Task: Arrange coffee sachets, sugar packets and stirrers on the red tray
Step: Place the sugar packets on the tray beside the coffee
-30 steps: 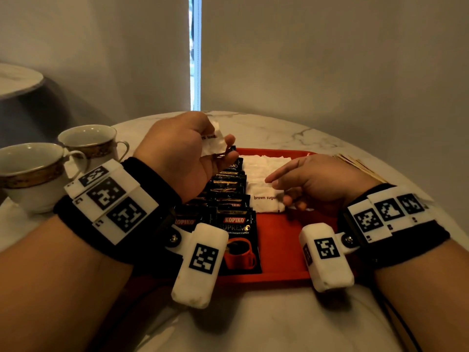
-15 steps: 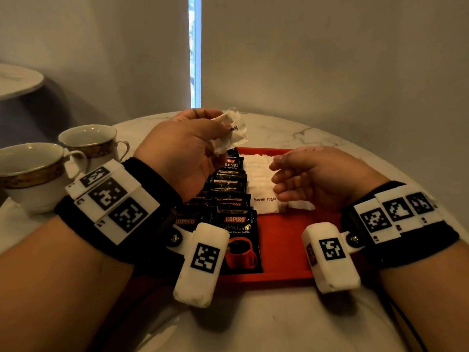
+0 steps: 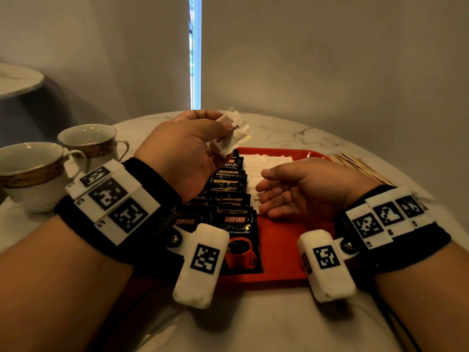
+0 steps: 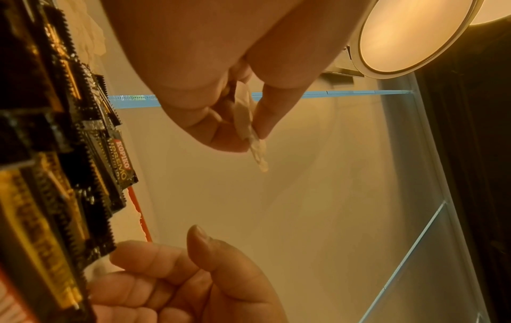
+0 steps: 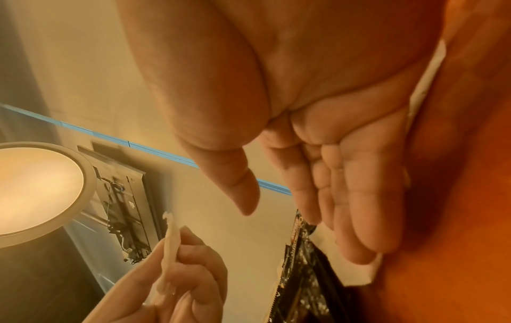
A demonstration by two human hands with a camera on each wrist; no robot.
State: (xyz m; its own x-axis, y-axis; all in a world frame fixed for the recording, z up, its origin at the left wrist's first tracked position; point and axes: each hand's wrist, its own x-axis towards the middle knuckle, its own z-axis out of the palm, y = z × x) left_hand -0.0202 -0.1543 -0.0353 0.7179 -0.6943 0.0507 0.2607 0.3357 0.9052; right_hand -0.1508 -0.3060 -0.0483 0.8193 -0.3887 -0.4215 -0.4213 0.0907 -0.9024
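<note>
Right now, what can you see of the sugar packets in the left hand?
The sugar packets are white, crinkled paper with dark print, apparently more than one bunched together. The left hand pinches them between thumb and fingers, above the far end of the coffee sachets, clear of the tray. They touch nothing else.

Dim, warm-tinted views; a round ceiling lamp [image 4: 414, 35] glares, edges warped, close skin blurred.

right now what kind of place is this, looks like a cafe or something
Probably a cafe or hotel coffee corner, though a home is possible. A round marble table holds two gold-banded cups, and a red tray carries rows of coffee sachets and sugar packets, with stirrers beside it.
</note>
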